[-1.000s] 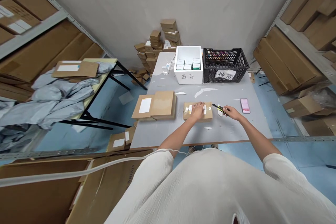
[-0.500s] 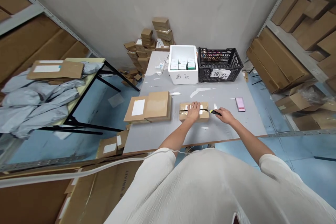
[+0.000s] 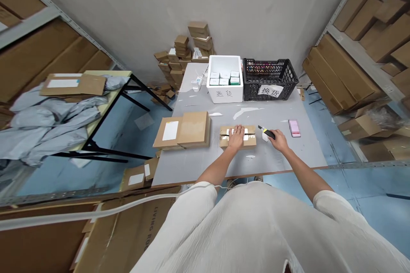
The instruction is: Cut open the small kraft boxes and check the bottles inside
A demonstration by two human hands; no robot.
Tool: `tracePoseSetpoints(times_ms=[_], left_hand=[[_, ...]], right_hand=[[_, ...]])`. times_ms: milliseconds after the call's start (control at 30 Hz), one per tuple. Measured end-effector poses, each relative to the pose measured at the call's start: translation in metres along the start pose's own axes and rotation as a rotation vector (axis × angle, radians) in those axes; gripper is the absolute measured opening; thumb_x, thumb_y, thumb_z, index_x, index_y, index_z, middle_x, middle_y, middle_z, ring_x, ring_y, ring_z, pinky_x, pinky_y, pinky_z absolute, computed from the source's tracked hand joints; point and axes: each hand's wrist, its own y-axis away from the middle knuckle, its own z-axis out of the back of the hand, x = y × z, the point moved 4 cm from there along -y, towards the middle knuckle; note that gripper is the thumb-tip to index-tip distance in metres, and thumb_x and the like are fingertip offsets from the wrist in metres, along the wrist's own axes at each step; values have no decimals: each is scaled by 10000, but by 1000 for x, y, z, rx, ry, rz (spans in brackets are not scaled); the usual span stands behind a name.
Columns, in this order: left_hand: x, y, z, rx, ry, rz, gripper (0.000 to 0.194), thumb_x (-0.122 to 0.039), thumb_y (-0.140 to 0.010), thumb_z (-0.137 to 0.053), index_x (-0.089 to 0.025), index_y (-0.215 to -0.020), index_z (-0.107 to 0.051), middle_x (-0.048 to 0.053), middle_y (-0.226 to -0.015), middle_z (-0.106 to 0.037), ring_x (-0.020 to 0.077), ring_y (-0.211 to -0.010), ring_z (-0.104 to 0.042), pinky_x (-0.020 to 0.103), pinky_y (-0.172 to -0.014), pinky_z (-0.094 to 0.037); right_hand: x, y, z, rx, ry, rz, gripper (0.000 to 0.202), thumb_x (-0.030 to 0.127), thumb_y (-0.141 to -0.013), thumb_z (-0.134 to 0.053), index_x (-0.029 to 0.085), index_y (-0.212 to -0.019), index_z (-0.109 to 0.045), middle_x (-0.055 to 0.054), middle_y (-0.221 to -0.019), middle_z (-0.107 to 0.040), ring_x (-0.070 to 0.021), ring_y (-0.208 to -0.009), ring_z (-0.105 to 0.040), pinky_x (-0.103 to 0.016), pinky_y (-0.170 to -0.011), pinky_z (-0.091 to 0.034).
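Note:
A small cardboard box (image 3: 250,141) lies on the grey table in front of me, its taped top showing a dark slit along the middle. My left hand (image 3: 236,137) rests on top of it, fingers stretched out over the seam and covering part of a white label. Just right of the box, my right hand (image 3: 279,140) is closed round the handle of a black and yellow utility knife (image 3: 267,132). The blade end points up and left, apart from the box. Beneath the knife is a small white scrap (image 3: 265,137).
Larger cardboard boxes (image 3: 194,130) lie to the left on the table (image 3: 192,170). A white foam box (image 3: 225,94) holding small cartons and a black crate (image 3: 270,81) stand at the back. A pink phone-like object (image 3: 294,128) lies right. Grey bags (image 3: 48,123) cover a side table.
My right hand has drawn the utility knife away from the box's seam, to the right, and turned its blade end upward. My left hand stays on the box.

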Motion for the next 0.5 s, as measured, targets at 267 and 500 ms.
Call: tracePoseSetpoints(times_ms=[267, 500], left_hand=[[11, 10, 4, 33, 129, -21, 682, -409, -1090, -440, -196, -1734, -374, 151, -1849, -252, 317, -1732, -167, 565, -1399, -109], [46, 48, 28, 18, 146, 54, 946, -575, -884, -813, -273, -1693, -426, 163, -1848, -216, 390, -1728, -124, 599, -1392, -78]], right_hand=[[-14, -9, -10, -27, -229, -99, 441, 355, -969, -642, 213, -1383, -697, -142, -1293, -693, -308, -1216, -663, -430, -1048, -536], [17, -21, -34, -9, -438, -16, 483, 455, -931, -688, 237, -1363, -691, -115, -1347, -724, -291, -1223, -696, -449, -1081, -551]])
